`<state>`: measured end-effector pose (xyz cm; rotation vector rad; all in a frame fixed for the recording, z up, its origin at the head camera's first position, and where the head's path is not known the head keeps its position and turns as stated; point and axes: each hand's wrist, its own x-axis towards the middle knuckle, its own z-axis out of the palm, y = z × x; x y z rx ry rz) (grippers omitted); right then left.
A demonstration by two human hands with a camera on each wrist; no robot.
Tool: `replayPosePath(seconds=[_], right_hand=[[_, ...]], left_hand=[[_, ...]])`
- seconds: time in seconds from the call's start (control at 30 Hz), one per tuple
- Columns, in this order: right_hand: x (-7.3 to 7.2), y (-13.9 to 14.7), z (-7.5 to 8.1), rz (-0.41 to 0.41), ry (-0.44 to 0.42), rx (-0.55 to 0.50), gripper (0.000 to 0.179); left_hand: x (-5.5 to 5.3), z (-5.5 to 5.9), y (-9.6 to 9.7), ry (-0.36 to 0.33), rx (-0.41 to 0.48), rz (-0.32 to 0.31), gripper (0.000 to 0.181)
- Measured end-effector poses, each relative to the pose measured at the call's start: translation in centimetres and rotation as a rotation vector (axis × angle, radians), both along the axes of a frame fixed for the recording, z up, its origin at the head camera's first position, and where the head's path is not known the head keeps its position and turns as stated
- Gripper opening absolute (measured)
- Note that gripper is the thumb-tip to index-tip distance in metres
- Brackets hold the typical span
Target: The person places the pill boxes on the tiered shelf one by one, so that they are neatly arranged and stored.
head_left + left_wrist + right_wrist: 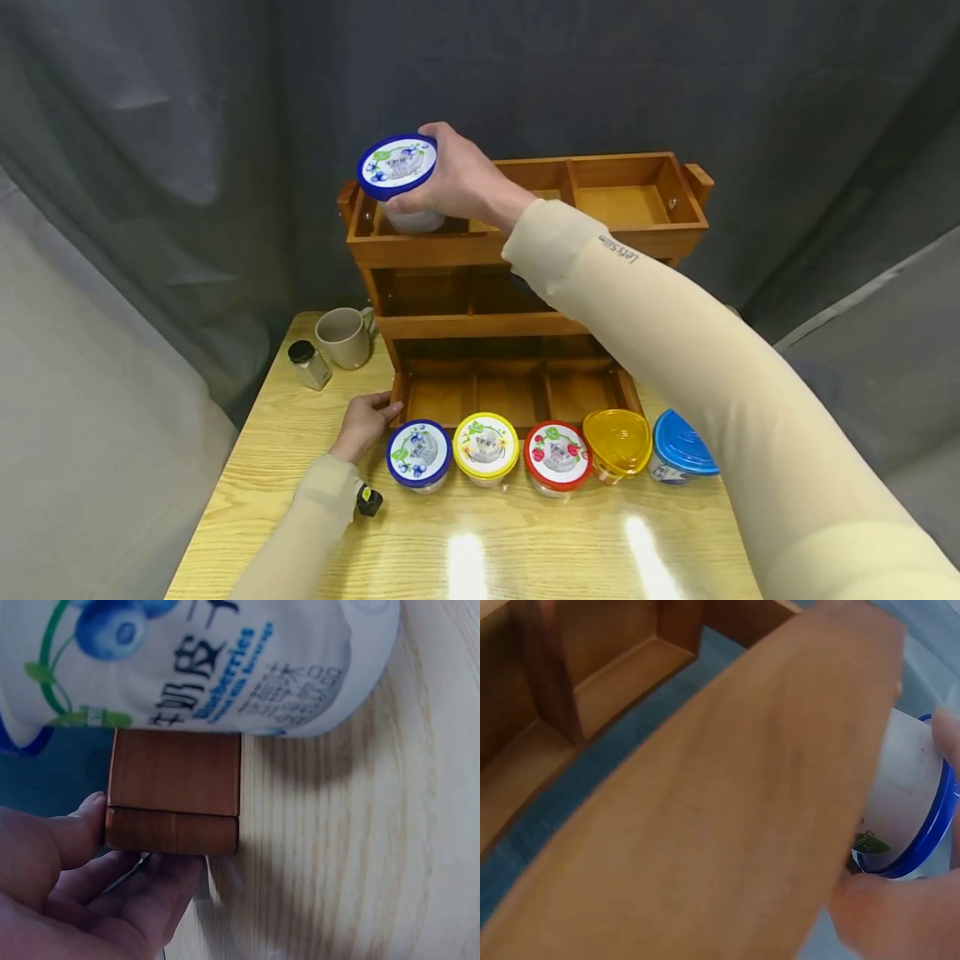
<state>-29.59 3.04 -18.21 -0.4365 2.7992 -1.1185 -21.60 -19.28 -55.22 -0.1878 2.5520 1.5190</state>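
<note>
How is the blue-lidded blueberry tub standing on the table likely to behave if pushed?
The blueberry tub may feel slippery, its printed wall looking smooth. A high push might tip it: the base looks narrower than the blue lid. Toppled, its round shape could roll.

"Let's Slim" upside down on R sleeve (618, 248), "Blueberries" + "牛奶皮" on tub (202, 675) in my L wrist cam, "Beverage" in smaller txt below, fine print on held lid (397, 165), yellow lid (486, 446), red lid (558, 457) too fuzzy for me

a blue-lidded white tub (399, 169) is held lid-up at the top left of a wooden rack (480, 327).
</note>
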Motion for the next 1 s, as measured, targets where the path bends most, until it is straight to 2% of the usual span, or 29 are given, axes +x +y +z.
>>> replayPosePath(seconds=[0.27,0.37,0.57,1.0], right_hand=[[0.3,-0.1,-0.2,-0.014,-0.011,0.082,0.115],[0.5,-0.1,-0.1,-0.040,-0.021,0.101,0.116],[0.6,0.0,-0.2,-0.105,0.007,0.204,0.119],[-0.2,0.7,-1.0,-0.057,0.060,0.237,0.120]], left_hand=[[0.0,0.0,-0.1,-0.011,-0.006,0.002,0.039],[0.0,0.1,0.0,-0.006,-0.005,0.002,0.039],[-0.2,0.3,0.0,-0.005,0.002,-0.003,0.039],[-0.2,-0.1,-0.3,-0.017,0.028,-0.008,0.040]])
